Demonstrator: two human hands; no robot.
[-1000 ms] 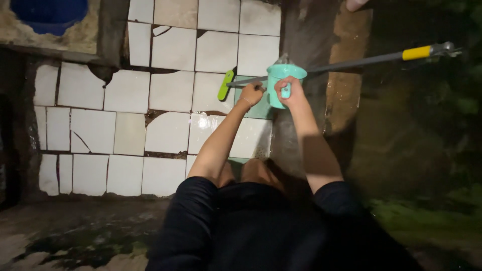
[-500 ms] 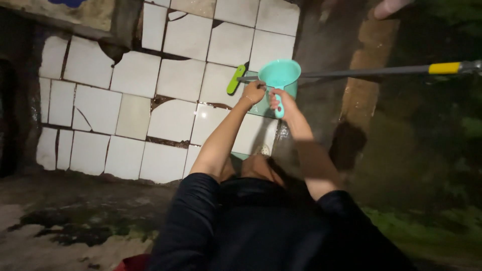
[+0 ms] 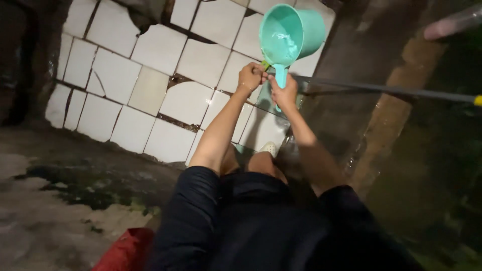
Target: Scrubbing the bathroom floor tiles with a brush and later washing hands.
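My right hand (image 3: 284,93) grips the handle of a teal plastic dipper (image 3: 289,33), which is tipped over so its open mouth faces me. My left hand (image 3: 250,76) is closed around the head end of a long grey pole (image 3: 381,89) that runs off to the right; a small green part of its brush head shows just beside my fingers. Both hands are raised over the white tiled floor (image 3: 191,103), close together and almost touching.
The tiles are cracked and wet. A dark concrete strip (image 3: 351,60) and a brown ledge (image 3: 396,108) lie to the right. Rough mossy ground (image 3: 65,190) is at the left, a red object (image 3: 125,251) at the bottom. My pale shoe (image 3: 269,147) shows below.
The dipper has risen and tipped so its mouth faces me. Both hands moved up with it, and my view swung left and tilted.
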